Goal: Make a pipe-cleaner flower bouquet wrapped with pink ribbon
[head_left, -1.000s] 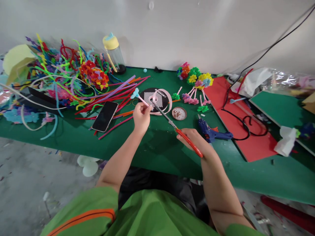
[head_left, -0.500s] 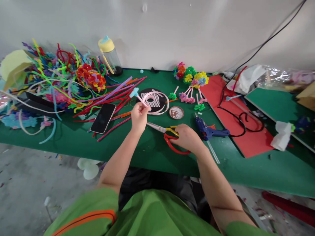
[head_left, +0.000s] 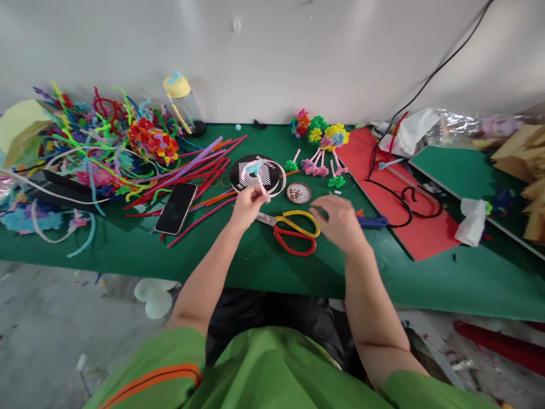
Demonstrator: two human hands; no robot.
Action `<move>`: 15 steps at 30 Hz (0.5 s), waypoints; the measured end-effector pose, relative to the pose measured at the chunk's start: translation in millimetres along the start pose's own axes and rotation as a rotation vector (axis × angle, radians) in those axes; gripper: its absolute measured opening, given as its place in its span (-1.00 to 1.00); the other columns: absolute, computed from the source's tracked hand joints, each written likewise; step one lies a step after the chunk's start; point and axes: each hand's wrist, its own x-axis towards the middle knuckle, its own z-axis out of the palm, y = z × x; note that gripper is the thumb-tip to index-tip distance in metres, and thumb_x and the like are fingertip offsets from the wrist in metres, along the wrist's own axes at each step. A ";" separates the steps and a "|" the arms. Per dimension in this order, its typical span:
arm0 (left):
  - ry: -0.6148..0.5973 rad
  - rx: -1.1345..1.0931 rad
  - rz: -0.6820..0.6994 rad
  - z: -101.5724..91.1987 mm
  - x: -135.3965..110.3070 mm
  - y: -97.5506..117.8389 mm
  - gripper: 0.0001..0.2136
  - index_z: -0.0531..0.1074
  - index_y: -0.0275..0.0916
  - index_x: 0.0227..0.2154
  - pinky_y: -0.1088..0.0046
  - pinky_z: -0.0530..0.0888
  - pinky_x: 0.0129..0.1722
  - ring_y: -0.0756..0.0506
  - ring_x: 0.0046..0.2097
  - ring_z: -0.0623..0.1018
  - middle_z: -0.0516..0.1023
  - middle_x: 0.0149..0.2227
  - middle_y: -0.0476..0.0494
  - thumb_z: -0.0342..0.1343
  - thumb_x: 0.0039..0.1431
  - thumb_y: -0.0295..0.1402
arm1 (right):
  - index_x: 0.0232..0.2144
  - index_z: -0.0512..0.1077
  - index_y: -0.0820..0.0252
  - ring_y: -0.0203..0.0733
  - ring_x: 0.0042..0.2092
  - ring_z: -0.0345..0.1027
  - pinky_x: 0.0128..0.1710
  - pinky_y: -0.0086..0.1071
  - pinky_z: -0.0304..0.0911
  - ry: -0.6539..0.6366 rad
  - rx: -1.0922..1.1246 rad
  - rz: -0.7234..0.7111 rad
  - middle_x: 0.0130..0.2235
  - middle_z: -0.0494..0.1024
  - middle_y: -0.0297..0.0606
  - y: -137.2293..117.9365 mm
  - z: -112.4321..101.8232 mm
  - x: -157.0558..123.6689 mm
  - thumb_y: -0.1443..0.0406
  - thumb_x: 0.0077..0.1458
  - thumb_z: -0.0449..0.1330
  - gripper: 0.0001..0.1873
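Pink fuzzy stem with pale blue flower (head_left: 259, 177) sits pinched in the left hand (head_left: 246, 205) mid-table. The right hand (head_left: 340, 220), spread and empty, hovers between red-and-yellow scissors (head_left: 276, 221) and blue glue gun (head_left: 372, 221).

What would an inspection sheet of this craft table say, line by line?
Surface: green table, red mat at right.
Job's things: pipe-cleaner flower, pink stem; scissors lying flat; glue gun partly hidden.
Clutter: pipe-cleaner pile, phone, bottle, black disc, round tin, finished flowers.
Hands: left hand pinches the flower's stem; right hand open, blurred, beside the scissors.
Cables: black cable looped over the red mat.
Surroundings: white wall behind, grey floor below.
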 end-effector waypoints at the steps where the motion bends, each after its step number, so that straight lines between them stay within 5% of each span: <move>1: -0.009 0.003 0.005 -0.4 0.5 -0.7 -0.94 0.37 -0.27 -0.54 0.51 0.35 -0.35 0.06 -0.42 0.44 0.43 -0.54 0.04 0.13 -0.09 -0.51 | -0.32 0.48 0.23 -0.07 -0.14 0.41 -0.03 -0.08 0.23 0.072 -0.073 0.075 -0.23 0.56 -0.13 8.5 -6.6 -2.2 0.37 0.11 0.02 -0.78; 3: -0.022 -0.001 0.019 -1.3 1.5 -1.0 -0.94 0.35 -0.27 -0.55 0.51 0.34 -0.36 0.06 -0.43 0.42 0.42 -0.55 0.04 0.12 -0.09 -0.51 | -0.27 0.49 0.19 0.00 -0.08 0.36 0.01 0.04 0.15 0.123 -0.224 0.222 -0.19 0.55 -0.14 28.5 -18.9 -10.7 0.46 0.04 -0.04 -0.67; 6: -0.021 -0.027 0.021 -2.1 2.4 1.3 -0.93 0.34 -0.27 -0.57 0.51 0.34 -0.36 0.07 -0.45 0.40 0.41 -0.57 0.05 0.12 -0.10 -0.51 | -0.09 0.45 0.11 0.13 0.03 0.27 -0.05 0.10 0.20 -0.052 -0.346 0.374 0.01 0.46 -0.13 61.5 -31.4 -31.2 0.50 -0.10 -0.03 -0.47; 10: -0.036 -0.110 -0.026 -1.9 2.1 3.9 -0.92 0.35 -0.28 -0.58 0.53 0.31 -0.41 0.10 -0.49 0.37 0.39 -0.59 0.06 0.16 -0.15 -0.50 | 0.09 0.31 0.14 0.11 0.13 0.17 0.02 0.05 0.19 -0.231 -0.359 0.328 0.16 0.28 -0.06 95.5 -33.9 -54.4 0.50 -0.10 -0.04 -0.36; 15: -0.104 -0.286 -0.135 0.7 0.0 6.9 -0.87 0.37 -0.30 -0.56 0.58 0.21 -0.52 0.14 -0.55 0.30 0.36 -0.62 0.08 0.23 -0.18 -0.45 | -0.02 0.36 0.17 0.11 0.04 0.25 -0.01 0.09 0.23 -0.221 -0.283 0.313 -0.04 0.43 -0.05 107.3 -27.4 -57.9 0.44 -0.08 0.02 -0.49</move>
